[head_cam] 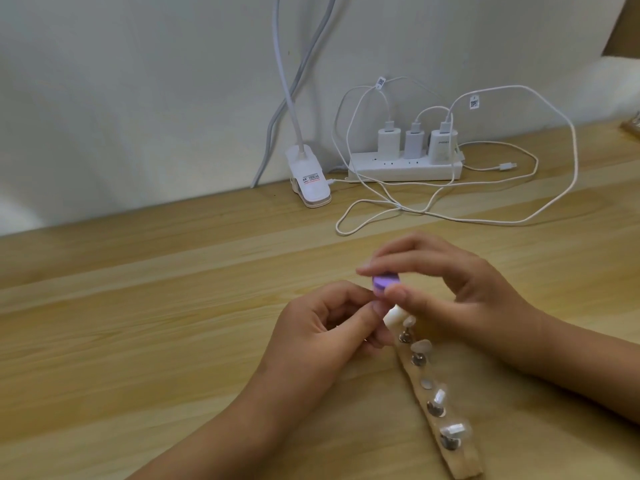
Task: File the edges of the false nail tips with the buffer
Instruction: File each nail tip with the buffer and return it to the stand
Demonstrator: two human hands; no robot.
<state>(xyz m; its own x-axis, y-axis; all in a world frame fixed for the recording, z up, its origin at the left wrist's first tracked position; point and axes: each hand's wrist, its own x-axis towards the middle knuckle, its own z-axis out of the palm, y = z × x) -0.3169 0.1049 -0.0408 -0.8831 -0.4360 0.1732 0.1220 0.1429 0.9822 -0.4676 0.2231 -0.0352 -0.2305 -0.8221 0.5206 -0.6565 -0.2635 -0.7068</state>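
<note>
Buffer [387, 282], purple, sits just right of centre in my view, pinched between the right hand's [450, 296] thumb and forefinger. Left hand's [318, 327] curled fingers pinch a white nail tip [393, 318] just below it, at the top of the strip [464, 462] running lower right.

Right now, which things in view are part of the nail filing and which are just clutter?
In use: purple buffer pinched in right hand; white nail tip pinched by left hand; holder strip with more nail tips.
Lying about: power strip, chargers, cables, lamp clip.
</note>
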